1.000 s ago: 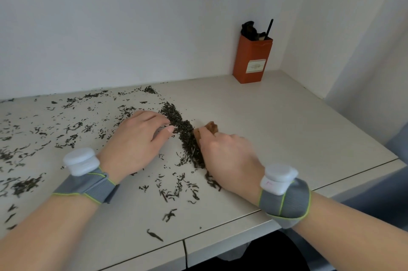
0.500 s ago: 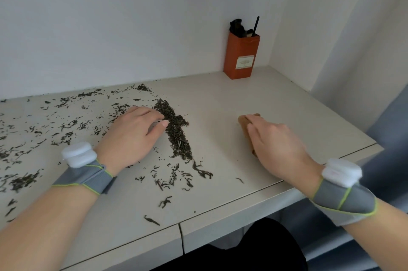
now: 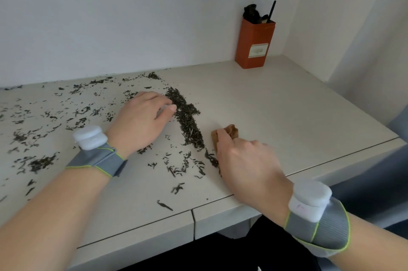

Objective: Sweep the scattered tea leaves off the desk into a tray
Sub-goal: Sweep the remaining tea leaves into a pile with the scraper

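Note:
Dark tea leaves lie scattered over the left half of the pale desk (image 3: 287, 111). A dense ridge of tea leaves (image 3: 187, 120) runs down the middle. My left hand (image 3: 141, 120) rests flat on the desk, its fingertips touching the left side of the ridge. My right hand (image 3: 245, 164) is closed on a small brown wooden piece (image 3: 230, 132), which sits on the desk just right of the ridge's lower end. Most of that piece is hidden under my fingers. No tray shows in view.
An orange box (image 3: 255, 45) holding dark tools stands in the back right corner against the wall. The desk's front edge (image 3: 198, 211) runs below my wrists, with a seam between two drawer fronts. Loose leaves lie near that edge.
My right hand with the brown piece drew away to the right, then came back left to the lower end of the ridge. My left hand stayed against the ridge.

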